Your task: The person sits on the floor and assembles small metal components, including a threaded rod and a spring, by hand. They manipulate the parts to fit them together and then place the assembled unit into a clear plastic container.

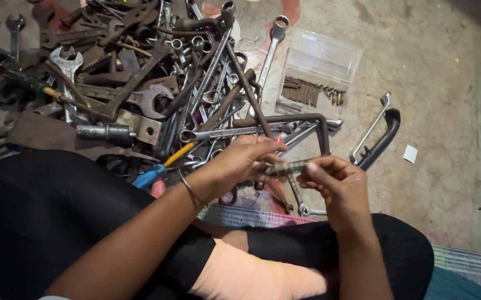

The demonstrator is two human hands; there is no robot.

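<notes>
I sit cross-legged over a heap of tools. My left hand (pixel 240 164) and my right hand (pixel 337 186) meet in front of me, both pinching a small grey metal piece (pixel 286 167), blurred, held level between the fingertips. A thin bangle rings my left wrist. Just beyond the hands lies the pile of spanners and wrenches (pixel 157 83), dark and rusty, spread over the concrete floor.
A clear plastic box (pixel 318 72) holding several brown screws or bits lies open beyond my right hand. A black L-shaped bar and a bright metal handle (pixel 379 133) rest to the right. A yellow-and-blue-handled tool (pixel 160 169) lies by my left wrist. A woven mat is under my legs.
</notes>
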